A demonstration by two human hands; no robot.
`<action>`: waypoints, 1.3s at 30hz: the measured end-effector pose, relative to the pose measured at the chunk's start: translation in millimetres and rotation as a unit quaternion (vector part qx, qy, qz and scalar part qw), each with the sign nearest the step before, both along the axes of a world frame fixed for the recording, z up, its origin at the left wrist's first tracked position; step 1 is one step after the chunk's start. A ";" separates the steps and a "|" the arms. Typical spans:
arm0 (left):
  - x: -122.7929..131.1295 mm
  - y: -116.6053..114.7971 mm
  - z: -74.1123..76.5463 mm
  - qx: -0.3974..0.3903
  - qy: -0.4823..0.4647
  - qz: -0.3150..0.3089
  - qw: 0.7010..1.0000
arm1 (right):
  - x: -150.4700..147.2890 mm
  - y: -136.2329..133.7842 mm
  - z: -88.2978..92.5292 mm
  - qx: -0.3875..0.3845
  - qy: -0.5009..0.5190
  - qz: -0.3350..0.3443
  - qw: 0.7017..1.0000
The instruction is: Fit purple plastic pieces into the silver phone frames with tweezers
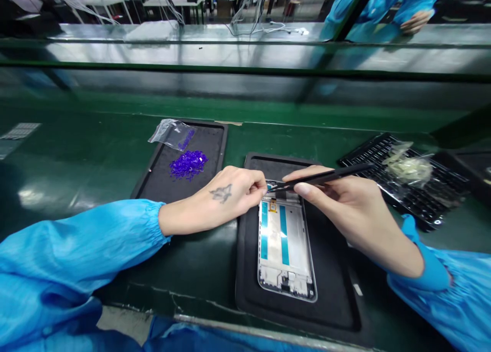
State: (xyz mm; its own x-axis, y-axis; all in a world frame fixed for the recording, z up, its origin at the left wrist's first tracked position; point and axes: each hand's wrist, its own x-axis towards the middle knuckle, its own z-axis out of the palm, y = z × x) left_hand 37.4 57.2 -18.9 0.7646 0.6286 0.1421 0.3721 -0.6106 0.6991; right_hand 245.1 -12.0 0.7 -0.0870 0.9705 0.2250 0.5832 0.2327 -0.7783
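A phone frame (297, 234) with two blue-green adhesive strips lies on a black tray (333, 290). My right hand (345, 209) grips black tweezers (326, 176), whose tips point left over the top end of the frame. At that same end, my left hand (238, 191) has thumb and forefinger pinched together beside the tweezer tips. What the pinch holds, if anything, is too small to make out. Both hands cover part of the frame's upper edge.
At the left, a second black tray (161, 185) holds a pile of small purple pieces (188, 165) and a clear plastic bag (172, 133). To the right sits a black slotted tray (410, 188) with pale crumpled material (410, 169). Across the bench is another person's hand (416, 22).
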 end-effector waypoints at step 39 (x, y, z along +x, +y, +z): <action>6.9 -48.2 5.4 0.316 0.142 -0.264 0.900 | 41.3 25.4 -8.3 -0.032 0.296 -0.113 0.948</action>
